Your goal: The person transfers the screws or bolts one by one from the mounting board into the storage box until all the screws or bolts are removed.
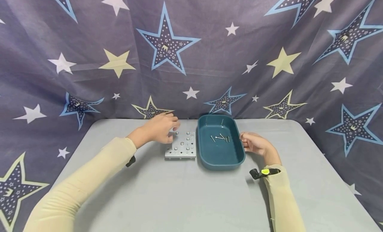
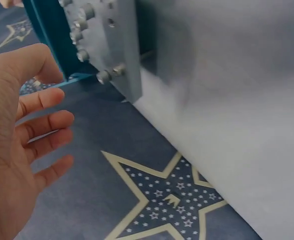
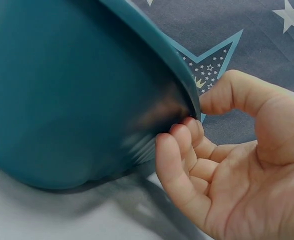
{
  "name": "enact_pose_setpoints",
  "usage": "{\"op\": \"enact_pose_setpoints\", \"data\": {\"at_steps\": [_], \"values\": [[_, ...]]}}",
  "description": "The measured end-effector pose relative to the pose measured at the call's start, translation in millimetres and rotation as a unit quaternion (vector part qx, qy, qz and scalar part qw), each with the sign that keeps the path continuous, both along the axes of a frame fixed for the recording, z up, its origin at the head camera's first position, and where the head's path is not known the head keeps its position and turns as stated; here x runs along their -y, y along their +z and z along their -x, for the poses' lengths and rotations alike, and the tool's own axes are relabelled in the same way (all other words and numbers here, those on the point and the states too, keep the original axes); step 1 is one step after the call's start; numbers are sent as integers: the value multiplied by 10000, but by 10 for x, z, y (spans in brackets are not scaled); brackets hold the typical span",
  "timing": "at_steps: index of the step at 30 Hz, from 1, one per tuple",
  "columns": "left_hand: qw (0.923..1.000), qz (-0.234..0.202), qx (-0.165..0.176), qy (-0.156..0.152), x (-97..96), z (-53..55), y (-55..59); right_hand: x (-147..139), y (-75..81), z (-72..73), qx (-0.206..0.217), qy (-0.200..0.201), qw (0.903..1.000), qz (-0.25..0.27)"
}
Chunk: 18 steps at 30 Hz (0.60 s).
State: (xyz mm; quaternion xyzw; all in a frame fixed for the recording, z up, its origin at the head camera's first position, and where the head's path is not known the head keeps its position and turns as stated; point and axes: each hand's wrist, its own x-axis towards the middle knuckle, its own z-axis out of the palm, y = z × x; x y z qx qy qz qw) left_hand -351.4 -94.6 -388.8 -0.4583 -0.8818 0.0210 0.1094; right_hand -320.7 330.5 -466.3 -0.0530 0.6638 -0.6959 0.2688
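A silvery metal block [image 1: 181,155] with bolts and holes in its top lies on the table, left of a teal plastic tray [image 1: 221,155]. My left hand [image 1: 160,128] hovers over the block's far left part, fingers loosely bent. In the left wrist view, nothing is between its thumb and fingers, and a gap separates them from the bolt heads [image 2: 104,76]. On the tray's right side, my right hand [image 1: 255,144] grips the rim, thumb at the edge and fingertips against the outer wall [image 3: 77,110]. Several loose screws [image 1: 220,137] lie inside the tray.
Everything stands on a grey-white table [image 1: 179,198], near its far edge. A dark curtain [image 1: 209,59] printed with stars hangs right behind and along both sides. Black wrist straps are on both forearms.
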Motion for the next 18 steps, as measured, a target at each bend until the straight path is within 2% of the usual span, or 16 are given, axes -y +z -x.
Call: {"op": "enact_pose_setpoints", "data": {"at_steps": [8, 18], "values": [[9992, 333, -183, -96, 50, 30, -90, -3, 8, -10, 39, -10, 10000, -61], [9952, 681, -495, -498, 46, 12, -185, -17, -1, 0, 14, -50, 10000, -28]]}}
